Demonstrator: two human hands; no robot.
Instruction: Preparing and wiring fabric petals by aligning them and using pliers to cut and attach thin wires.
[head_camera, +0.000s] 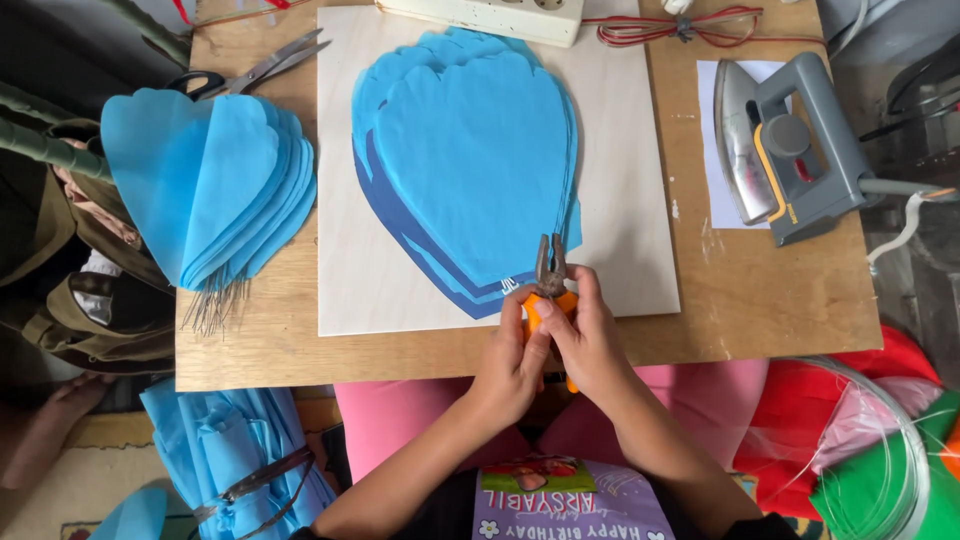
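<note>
1. Both hands meet at the near edge of the counter (760, 300): the left hand (510, 365) and the right hand (590, 345) are each wrapped around the orange-handled pliers (549, 275).
2. The pliers' dark jaws point away from the person, tips resting at the lower point of the flat stack of blue heart-shaped paper petals (470, 150) on the pale board (630, 200).
3. Seemingly finished: a fanned bundle of folded blue petals (210, 185) lies to the left, thin wires sticking out below.
4. Seemingly left: the flat stack looks unbound.
5. Scissors (255, 68) and a grey iron (790, 145) sit untouched.
</note>
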